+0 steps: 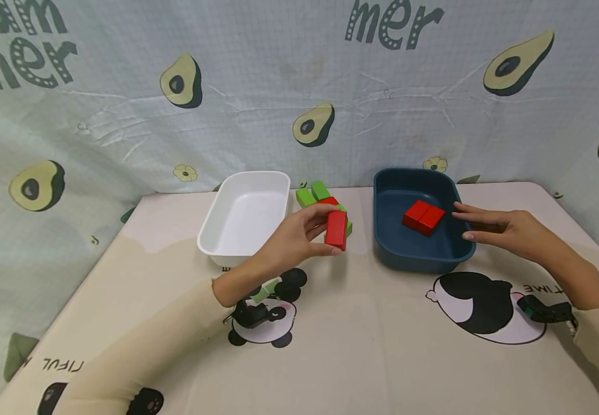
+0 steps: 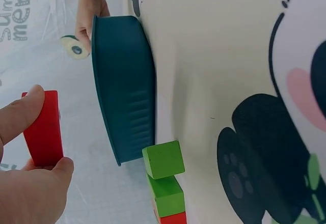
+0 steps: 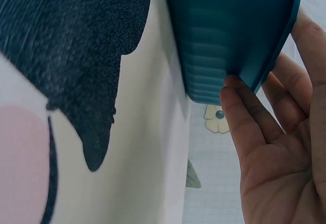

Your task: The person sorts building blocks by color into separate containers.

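Between thumb and fingers, my left hand (image 1: 299, 233) pinches a red block (image 1: 336, 230), raised in front of a small pile of green blocks (image 1: 306, 197) and red ones. The left wrist view shows the same red block (image 2: 44, 130) held at its two ends. My right hand (image 1: 507, 227) is at the right side of a dark blue bin (image 1: 424, 262), its fingers fairly straight and right at the rim. Fingertips (image 3: 232, 89) lie against the bin's outer wall in the right wrist view. Two red blocks (image 1: 424, 217) lie side by side inside the bin.
A white bin (image 1: 211, 245) stands at the back left, close to my left forearm. The pile sits between the two bins. Behind them hangs a pale cloth (image 1: 257, 69) with avocado prints, and a printed cloth covers the table (image 1: 351, 357).
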Motion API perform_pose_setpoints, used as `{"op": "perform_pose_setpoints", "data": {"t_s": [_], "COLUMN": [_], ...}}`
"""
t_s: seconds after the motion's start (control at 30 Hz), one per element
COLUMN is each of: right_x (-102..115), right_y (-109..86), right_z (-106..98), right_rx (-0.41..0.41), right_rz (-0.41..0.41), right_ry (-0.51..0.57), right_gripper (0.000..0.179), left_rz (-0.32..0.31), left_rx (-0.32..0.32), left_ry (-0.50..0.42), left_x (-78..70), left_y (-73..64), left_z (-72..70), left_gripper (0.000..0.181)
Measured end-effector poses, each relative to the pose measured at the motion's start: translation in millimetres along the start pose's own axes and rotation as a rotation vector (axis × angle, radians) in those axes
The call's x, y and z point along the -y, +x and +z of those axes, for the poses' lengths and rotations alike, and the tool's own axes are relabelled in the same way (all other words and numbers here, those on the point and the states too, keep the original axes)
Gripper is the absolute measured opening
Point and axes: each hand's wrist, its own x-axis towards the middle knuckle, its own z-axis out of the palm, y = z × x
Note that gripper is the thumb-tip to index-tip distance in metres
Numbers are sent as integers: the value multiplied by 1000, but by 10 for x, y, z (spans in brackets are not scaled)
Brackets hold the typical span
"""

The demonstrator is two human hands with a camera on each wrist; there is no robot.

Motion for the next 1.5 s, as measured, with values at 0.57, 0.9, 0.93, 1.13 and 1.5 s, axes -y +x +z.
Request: {"op": "perform_pose_setpoints", "data": {"t_s": [0.57, 0.9, 0.93, 1.13, 1.5], "right_x": [8, 6, 7, 5, -11], "right_y": [16, 20, 23, 22, -6], "right_z": [-25, -22, -21, -14, -8], "right_rx": [5, -2, -2, -6, -8], "right_rz": [4, -2, -3, -2, 3], "right_ry": [4, -1, 0, 0, 7], "right_gripper": [53, 52, 52, 53, 52], "left_rz": [8, 20, 23, 21, 31], "left_rx": [-17, 1, 0, 1, 17], "left_ry": [13, -13, -12, -2, 31], "left_x": [45, -2, -5, -21, -67], "left_y": [103, 146, 150, 174, 200], "left_z": [56, 97, 98, 110, 129], "left_gripper": [69, 69, 68, 68, 68]}}
